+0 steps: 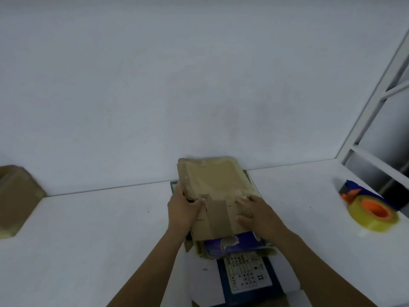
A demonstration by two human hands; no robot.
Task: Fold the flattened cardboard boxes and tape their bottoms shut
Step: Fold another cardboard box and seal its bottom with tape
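White bench point(88, 240) is carrying everything. Flattened cardboard box point(212, 180) is lying mid-bench on top of a stack of flat cartons point(243, 278). Folded-up box point(15, 200) is sitting well to the left of the flattened box. Left hand point(181, 209) is gripping its left edge, thumb on top. Right hand point(254, 216) is resting on its near right part with fingers bent; blur is hiding whether it is pinching. Tape roll point(374, 214) is lying well to the right of the flattened box.

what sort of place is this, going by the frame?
Probably a small packing bench: a stack of flattened cardboard boxes on a white table against a bare wall, a tape dispenser at the right, a folded-up box at the left.
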